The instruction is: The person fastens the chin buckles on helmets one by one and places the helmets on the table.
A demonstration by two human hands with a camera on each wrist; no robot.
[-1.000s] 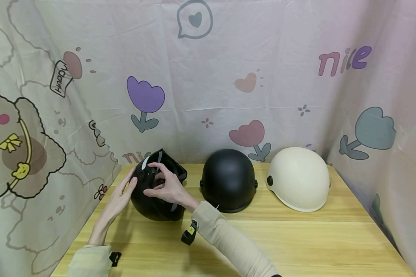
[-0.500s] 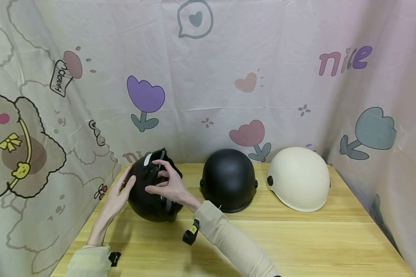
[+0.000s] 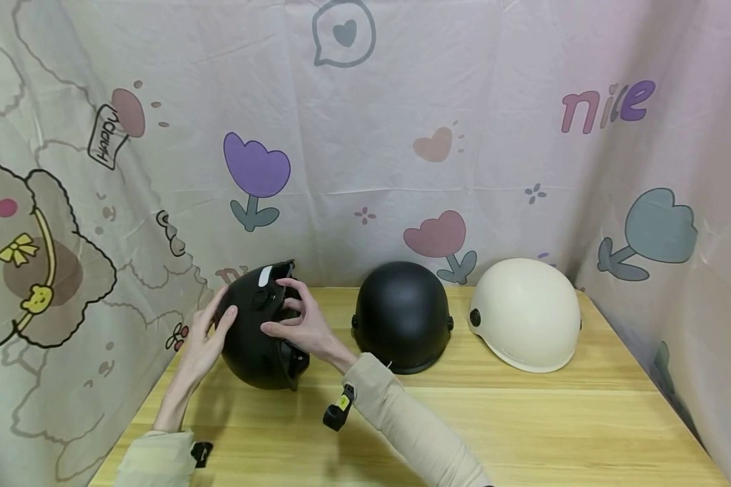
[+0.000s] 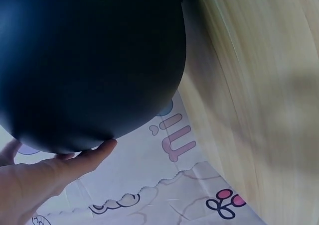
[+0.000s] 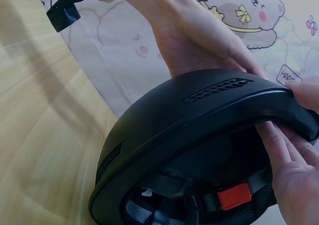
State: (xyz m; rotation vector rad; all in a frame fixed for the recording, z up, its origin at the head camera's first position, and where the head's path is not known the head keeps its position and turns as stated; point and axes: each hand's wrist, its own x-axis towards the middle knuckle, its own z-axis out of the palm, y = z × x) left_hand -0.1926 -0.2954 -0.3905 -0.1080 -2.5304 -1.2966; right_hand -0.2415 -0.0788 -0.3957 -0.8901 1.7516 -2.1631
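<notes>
A matte black helmet (image 3: 246, 345) is tilted at the left of the table, its crown to the left and its opening to the right. My left hand (image 3: 204, 345) rests on the crown side with fingers extended; in the left wrist view its fingers (image 4: 92, 158) lie along the smooth shell. My right hand (image 3: 307, 331) grips the rim, thumb outside and fingers inside, as the right wrist view shows. That view also shows vent slots, a dark lining and a red buckle (image 5: 234, 196) inside. A white strip (image 3: 264, 276) marks the shell above a round knob (image 3: 260, 297).
A second black helmet (image 3: 402, 318) stands upright in the middle of the wooden table (image 3: 524, 426). To its right stands a cream helmet (image 3: 526, 314). A printed curtain (image 3: 353, 155) hangs behind the table and along both sides.
The helmet between my hands has turned so that its opening faces further right and more outer shell shows. Both hands have moved with it slightly. The other two helmets stand as before.
</notes>
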